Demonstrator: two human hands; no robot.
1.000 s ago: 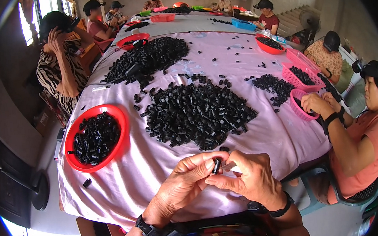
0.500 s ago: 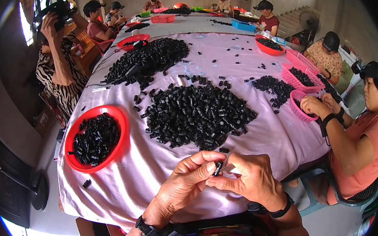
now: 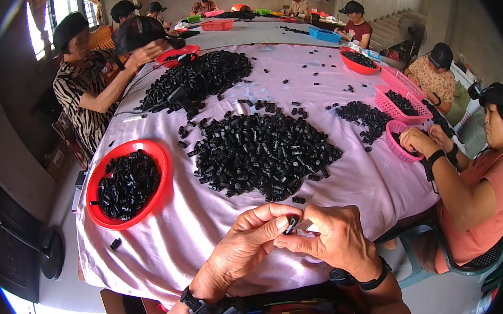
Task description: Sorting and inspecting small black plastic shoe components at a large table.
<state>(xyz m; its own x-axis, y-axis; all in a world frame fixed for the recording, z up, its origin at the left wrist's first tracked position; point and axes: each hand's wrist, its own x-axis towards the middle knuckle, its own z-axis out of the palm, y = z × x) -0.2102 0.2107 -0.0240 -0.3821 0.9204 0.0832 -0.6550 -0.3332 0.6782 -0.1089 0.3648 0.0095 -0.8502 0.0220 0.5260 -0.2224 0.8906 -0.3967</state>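
My left hand (image 3: 244,244) pinches a small black cylindrical plastic part (image 3: 292,223) between thumb and forefinger, just past the near table edge. My right hand (image 3: 339,236) is closed on a thin pale tool (image 3: 312,228) that meets the part; its exact kind is mostly hidden by the fingers. Directly beyond my hands lies a broad heap of similar black parts (image 3: 263,153). One loose part (image 3: 298,199) rests between the heap and my fingers. To the left, a round red basin (image 3: 165,170) holds many more of these parts.
A pink cloth (image 3: 206,250) covers the long table. Behind the near heap is a second heap (image 3: 208,74). A co-worker (image 3: 476,197) sits close on the right by pink baskets (image 3: 405,154). Another person (image 3: 87,93) at the left holds dark headgear (image 3: 140,34). Several others sit farther along.
The person at the left has lowered dark headgear from their head, bringing it forward to the right, toward the table. My hands stay in nearly the same place, with the black part tilted slightly.
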